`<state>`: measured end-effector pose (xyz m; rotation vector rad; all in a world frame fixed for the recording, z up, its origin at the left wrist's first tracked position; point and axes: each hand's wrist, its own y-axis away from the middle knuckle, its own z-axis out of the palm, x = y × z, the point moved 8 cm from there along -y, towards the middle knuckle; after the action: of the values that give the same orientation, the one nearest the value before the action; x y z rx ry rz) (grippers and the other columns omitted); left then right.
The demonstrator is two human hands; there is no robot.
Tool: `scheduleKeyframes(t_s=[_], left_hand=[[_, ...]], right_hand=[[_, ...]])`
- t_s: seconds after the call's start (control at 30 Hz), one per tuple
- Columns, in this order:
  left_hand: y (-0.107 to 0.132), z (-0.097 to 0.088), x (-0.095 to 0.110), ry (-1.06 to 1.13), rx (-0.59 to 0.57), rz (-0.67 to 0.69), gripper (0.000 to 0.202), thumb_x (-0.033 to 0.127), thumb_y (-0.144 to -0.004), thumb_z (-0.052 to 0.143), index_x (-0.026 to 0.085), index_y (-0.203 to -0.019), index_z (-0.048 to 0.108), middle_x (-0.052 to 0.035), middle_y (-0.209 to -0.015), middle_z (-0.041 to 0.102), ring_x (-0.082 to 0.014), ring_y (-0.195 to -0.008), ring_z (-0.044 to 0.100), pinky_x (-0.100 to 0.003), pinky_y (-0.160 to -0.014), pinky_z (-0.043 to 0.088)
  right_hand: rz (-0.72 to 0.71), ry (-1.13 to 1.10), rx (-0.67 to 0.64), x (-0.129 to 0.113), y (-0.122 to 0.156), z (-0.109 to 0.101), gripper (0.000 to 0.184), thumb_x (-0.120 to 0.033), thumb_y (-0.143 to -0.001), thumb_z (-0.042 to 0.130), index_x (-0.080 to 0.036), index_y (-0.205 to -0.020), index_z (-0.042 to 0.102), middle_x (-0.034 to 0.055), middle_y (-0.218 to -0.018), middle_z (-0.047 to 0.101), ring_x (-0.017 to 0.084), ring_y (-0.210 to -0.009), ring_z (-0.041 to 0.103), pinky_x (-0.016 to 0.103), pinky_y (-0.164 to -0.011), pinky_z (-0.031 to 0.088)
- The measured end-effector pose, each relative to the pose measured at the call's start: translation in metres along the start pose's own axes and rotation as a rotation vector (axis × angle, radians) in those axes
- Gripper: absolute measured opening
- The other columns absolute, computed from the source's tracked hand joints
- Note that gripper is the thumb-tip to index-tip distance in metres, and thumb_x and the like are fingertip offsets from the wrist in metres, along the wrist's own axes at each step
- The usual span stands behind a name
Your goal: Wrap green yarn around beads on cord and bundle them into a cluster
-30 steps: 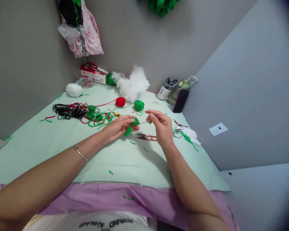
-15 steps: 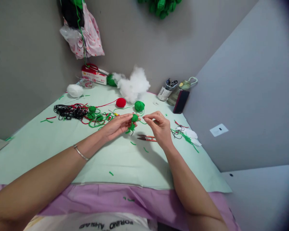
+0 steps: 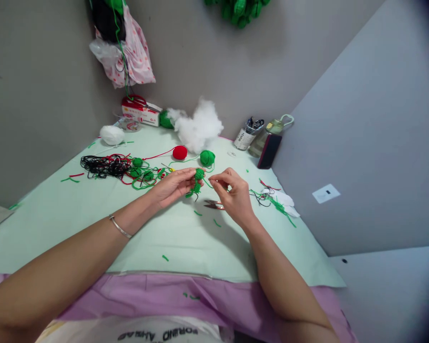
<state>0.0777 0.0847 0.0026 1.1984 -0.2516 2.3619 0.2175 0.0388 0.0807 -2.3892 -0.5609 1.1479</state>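
Note:
My left hand (image 3: 177, 186) is closed around a small green crocheted piece (image 3: 199, 174), pinching its rounded top between thumb and fingers. Below the fingers dangle the piece's lower green part and a short dark strand. Just to the right, my right hand (image 3: 234, 190) has its thumb and forefinger pressed together; whatever thin thing is between the tips is too small to make out. A green yarn strand (image 3: 207, 182) runs from the piece towards these fingers. Thread snips (image 3: 211, 205) with orange handles lie on the table, partly hidden by my right hand.
Behind my hands are a red yarn ball (image 3: 179, 152), a green yarn ball (image 3: 207, 158) and white stuffing (image 3: 200, 126). Black yarn (image 3: 103, 166) lies tangled at left. A pen cup (image 3: 245, 138), a bottle and a phone (image 3: 270, 151) stand at back right, near the wall.
My right hand has shifted slightly left and down, covering more of the snips. The left hand keeps its hold on the green crocheted piece, which has turned or lowered a little.

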Motion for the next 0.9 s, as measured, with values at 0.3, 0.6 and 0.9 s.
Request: scheduleKeyframes(t_s=[0.3,0.6,0.9], left_hand=[[0.000,0.000,-0.001,-0.047,-0.037,0.017,0.029,0.021,-0.087,0.073,0.015,-0.114,0.073,-0.0070,-0.100,0.073,-0.0116,-0.087,0.068,-0.021,-0.084,0.053],[0.001,0.004,0.000,-0.048,-0.040,0.026,0.030,0.022,-0.083,0.077,0.018,-0.113,0.073,-0.0042,-0.098,0.075,-0.0124,-0.087,0.070,-0.027,-0.090,0.054],[0.004,0.005,0.006,-0.157,0.023,0.079,0.035,0.022,-0.074,0.083,0.020,-0.108,0.076,-0.0035,-0.099,0.074,-0.0137,-0.088,0.068,-0.030,-0.090,0.052]], right_hand=[[0.005,-0.007,-0.034,0.003,-0.001,0.002,0.013,-0.020,-0.091,0.061,-0.021,-0.085,0.073,0.0017,-0.076,0.052,0.015,-0.071,0.051,0.032,-0.067,0.040],[0.207,-0.331,-0.060,0.030,-0.005,0.010,0.009,-0.030,-0.082,0.072,-0.021,-0.080,0.075,0.0005,-0.077,0.059,0.013,-0.068,0.049,0.030,-0.066,0.039],[0.271,-0.390,-0.084,0.038,-0.008,0.010,0.016,-0.037,-0.077,0.075,-0.021,-0.081,0.077,0.0002,-0.077,0.061,0.012,-0.066,0.048,0.029,-0.064,0.040]])
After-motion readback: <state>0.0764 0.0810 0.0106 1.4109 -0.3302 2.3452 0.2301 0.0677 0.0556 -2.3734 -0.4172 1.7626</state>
